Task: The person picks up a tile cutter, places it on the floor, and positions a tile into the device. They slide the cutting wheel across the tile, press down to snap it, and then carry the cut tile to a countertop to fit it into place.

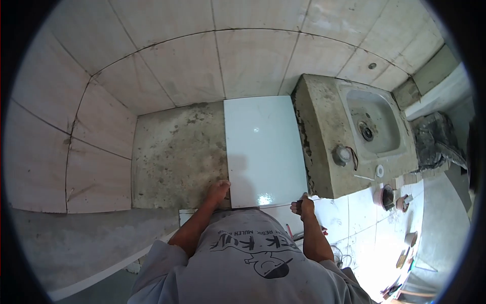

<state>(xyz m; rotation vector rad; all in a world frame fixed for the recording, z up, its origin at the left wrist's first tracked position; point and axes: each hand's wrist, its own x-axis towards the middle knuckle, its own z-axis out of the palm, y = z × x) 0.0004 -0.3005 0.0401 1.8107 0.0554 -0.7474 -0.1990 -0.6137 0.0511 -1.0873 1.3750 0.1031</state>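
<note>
A large glossy white tile [266,147] lies on the rough concrete counter, between its bare left part and the raised sink block. At the tile's near left edge is my left hand [218,192], its fingers curled against that edge. My right hand [305,207] is closed by the near right corner. Something small and dark shows at its fingers, too small to name. Bare, stained concrete [177,157] stretches left of the tile.
A concrete block [324,137] holds a dirty sink [372,121] at the right, with a small cup [342,155] on it. Tiled walls [258,61] enclose the back and left. Buckets [387,197] and tools stand on the white floor, lower right.
</note>
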